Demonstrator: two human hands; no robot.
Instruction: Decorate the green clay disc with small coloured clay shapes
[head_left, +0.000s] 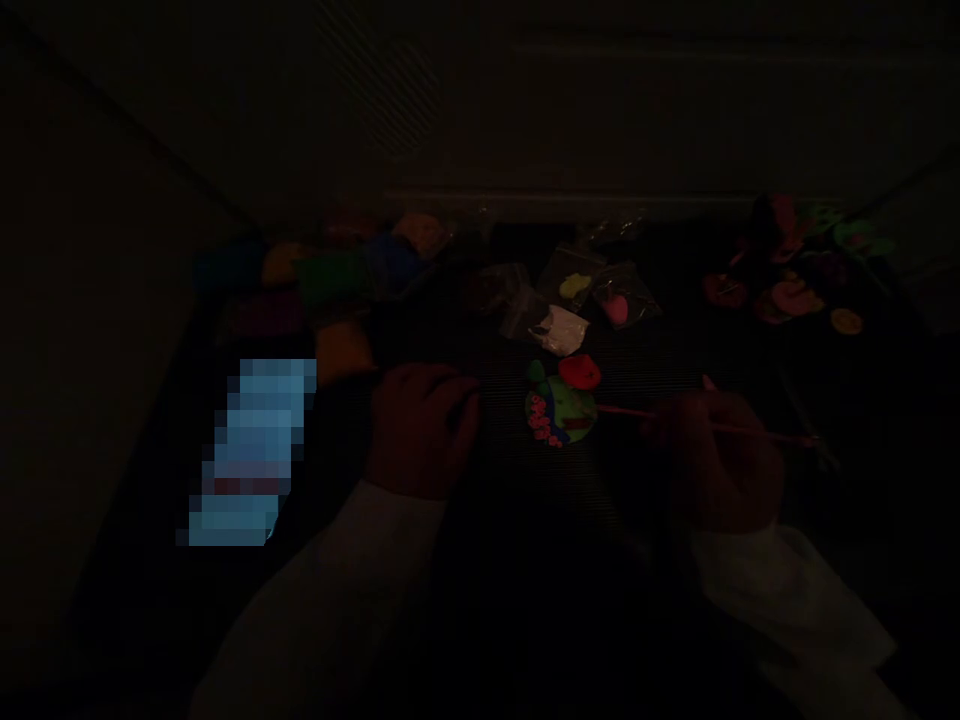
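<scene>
In dim light, my right hand [720, 455] pinches a thin pink stick [626, 410], perhaps a modelling tool. Its left end reaches the right edge of a small round clay piece [574, 400]; whether it touches cannot be told. The clay piece is light green with a blue band, pink bead-like dots on the left, a red lump [580, 372] on top and a dark green bit. My left hand [424, 430] rests to the left of it, apart from it, fingers curled inward. What it may hold is hidden.
A lit phone screen [247, 455], blurred out, lies at the left. Several coloured clay packs [334, 277] are piled behind it. Small clear bags [562, 330] with clay lie at the back middle. More clay shapes [795, 297] sit back right, a dark thin tool [806, 415] nearer.
</scene>
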